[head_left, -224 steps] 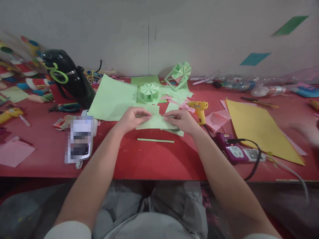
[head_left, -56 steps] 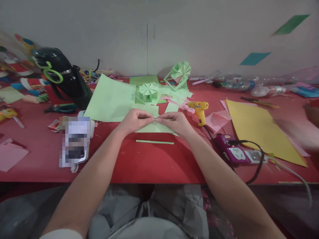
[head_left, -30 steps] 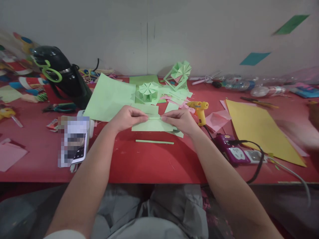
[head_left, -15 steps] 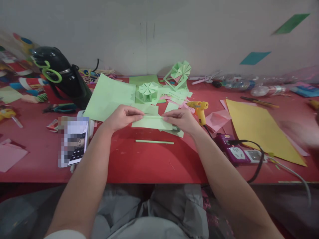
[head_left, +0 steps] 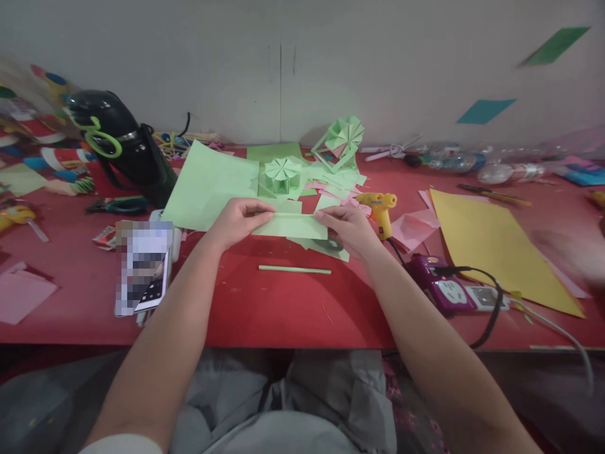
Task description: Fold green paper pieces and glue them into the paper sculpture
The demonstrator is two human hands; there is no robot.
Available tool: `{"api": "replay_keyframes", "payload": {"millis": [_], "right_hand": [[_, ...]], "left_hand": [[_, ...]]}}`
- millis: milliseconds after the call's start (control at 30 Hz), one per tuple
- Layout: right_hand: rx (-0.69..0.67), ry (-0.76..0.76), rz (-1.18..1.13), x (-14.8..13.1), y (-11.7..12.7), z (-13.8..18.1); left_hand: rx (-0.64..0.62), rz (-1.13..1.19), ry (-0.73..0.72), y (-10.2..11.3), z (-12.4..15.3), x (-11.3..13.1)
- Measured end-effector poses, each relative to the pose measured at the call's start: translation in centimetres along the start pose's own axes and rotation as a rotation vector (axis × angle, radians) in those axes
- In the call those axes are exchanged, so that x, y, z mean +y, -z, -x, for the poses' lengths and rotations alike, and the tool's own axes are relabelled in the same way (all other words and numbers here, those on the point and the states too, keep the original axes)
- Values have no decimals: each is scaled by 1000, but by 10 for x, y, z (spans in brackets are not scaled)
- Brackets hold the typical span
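Observation:
A light green strip of paper [head_left: 293, 225] is stretched between my two hands, its far edge narrowly folded or rolled. My left hand [head_left: 243, 221] pinches the left end of that edge between thumb and fingers. At the right end, my right hand [head_left: 344, 226] grips it the same way. Nearer to me, a thin green paper stick [head_left: 294, 269] lies crosswise on the red table [head_left: 288, 315]. Beyond my hands stands a pleated green paper shape [head_left: 282, 173]. Behind it, a second pleated piece [head_left: 345, 135] with a stick frame leans near the wall.
Beside my right hand is a yellow glue gun [head_left: 380, 208]. A purple power strip [head_left: 439, 284] with cables lies at right, near a yellow sheet [head_left: 496, 249]. At left are a phone [head_left: 146, 271], a black flask [head_left: 120, 142] and a large green sheet [head_left: 212, 186].
The paper strip has tilted and moved slightly away from me, its near edge now higher in view. Both hands still pinch its far edge. The camera view shifted slightly.

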State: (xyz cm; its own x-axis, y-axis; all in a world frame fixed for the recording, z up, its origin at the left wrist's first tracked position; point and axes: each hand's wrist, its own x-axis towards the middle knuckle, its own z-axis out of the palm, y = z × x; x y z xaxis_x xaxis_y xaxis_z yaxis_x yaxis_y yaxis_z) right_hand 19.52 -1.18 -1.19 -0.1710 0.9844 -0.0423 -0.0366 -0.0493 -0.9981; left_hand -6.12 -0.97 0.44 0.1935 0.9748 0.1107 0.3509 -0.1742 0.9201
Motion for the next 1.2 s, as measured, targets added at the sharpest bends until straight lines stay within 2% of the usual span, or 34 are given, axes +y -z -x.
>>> {"api": "replay_keyframes", "payload": {"millis": [133,333,833,1200], "right_hand": [[45,19,8,0,2,-2],[23,-4,1,-2,3,-1],[39,-1,-17,-4,4,-2],[-10,1,96,0,-1,2]], "left_hand": [[50,48,36,1,0,0],[96,130,120,4,-4,-8],[-18,190,74,10,-2,-7],[-64,167,104,-9,-2,-4]]}}
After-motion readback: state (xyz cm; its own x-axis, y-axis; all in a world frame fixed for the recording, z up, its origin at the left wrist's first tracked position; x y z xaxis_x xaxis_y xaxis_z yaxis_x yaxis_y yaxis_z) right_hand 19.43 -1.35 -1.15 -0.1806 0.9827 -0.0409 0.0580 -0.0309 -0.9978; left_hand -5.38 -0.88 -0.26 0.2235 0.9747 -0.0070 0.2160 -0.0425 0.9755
